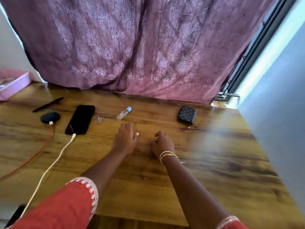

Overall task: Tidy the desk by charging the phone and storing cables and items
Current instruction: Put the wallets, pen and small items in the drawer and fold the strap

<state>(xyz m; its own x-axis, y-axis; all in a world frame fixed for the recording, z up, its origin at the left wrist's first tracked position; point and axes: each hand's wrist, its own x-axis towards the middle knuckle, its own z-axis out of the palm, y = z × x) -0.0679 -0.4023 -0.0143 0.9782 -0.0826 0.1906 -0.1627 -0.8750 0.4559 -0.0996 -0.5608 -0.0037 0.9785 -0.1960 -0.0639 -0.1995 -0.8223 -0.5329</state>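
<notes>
Wooden desk (214, 162); phone (80, 119) lies left of centre, white cable (49, 166) plugged into its near end; small bottle (124, 113) beyond the hands. Left hand (125, 139) flat, fingers relaxed, holding nothing; right hand (162, 142) loosely curled, empty, just beside it.

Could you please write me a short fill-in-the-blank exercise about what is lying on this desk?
1. The white cable is plugged into the ____.
2. The small bottle has a ____ cap.
3. The pen lies on the desk near a ____ box.

Missing words: phone; blue; pink.
</notes>
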